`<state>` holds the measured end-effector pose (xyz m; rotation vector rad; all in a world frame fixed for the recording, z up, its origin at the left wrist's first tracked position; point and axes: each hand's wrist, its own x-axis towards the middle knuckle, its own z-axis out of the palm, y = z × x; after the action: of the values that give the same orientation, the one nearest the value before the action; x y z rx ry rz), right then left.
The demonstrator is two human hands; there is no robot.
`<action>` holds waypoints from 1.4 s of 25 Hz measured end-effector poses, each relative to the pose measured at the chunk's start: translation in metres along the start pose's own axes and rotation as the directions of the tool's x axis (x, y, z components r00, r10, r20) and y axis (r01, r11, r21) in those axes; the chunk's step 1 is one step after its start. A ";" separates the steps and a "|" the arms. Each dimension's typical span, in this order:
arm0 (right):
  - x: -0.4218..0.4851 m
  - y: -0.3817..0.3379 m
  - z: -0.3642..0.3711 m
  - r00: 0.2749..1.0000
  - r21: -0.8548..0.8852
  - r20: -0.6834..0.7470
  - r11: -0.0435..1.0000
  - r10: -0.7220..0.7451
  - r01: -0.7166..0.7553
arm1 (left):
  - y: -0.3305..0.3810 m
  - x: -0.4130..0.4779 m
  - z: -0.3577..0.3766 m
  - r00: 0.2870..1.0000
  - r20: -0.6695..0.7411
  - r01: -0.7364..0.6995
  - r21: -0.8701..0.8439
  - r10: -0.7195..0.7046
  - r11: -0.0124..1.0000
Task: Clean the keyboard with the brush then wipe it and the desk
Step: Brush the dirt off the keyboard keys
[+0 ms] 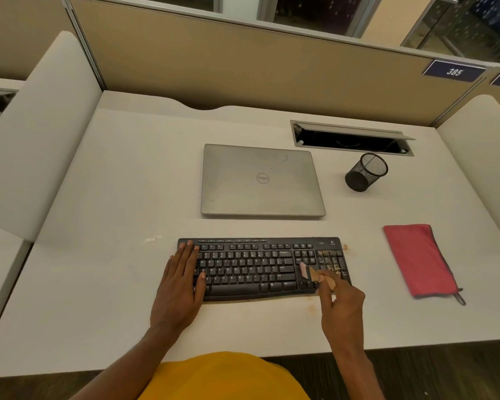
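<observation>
A black keyboard (251,267) lies on the white desk (113,197) in front of me. Brown crumbs cover its number pad at the right end. My left hand (182,287) rests flat on the keyboard's left end, fingers straight. My right hand (341,304) grips a small wooden-handled brush (311,272), whose pale bristles touch the keys just left of the number pad. A folded red cloth (419,258) lies on the desk to the right, apart from both hands.
A closed grey laptop (260,180) sits behind the keyboard. A black mesh pen cup (365,171) lies tipped over at the back right, near an open cable hatch (350,138). Brown specks mark the desk beside the keyboard. Padded dividers flank the desk.
</observation>
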<state>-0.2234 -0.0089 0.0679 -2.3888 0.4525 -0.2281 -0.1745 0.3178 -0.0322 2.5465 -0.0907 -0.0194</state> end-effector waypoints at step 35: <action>0.070 -0.057 -0.043 0.857 -0.463 0.515 0.840 -0.005 0.283 | 0.001 -0.001 -0.001 1.000 0.005 0.004 -0.017 -0.004 1.000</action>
<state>-0.1561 -0.0204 0.1407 -2.8862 0.0755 0.5138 -0.1751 0.3181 -0.0309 2.5293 -0.0866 -0.0279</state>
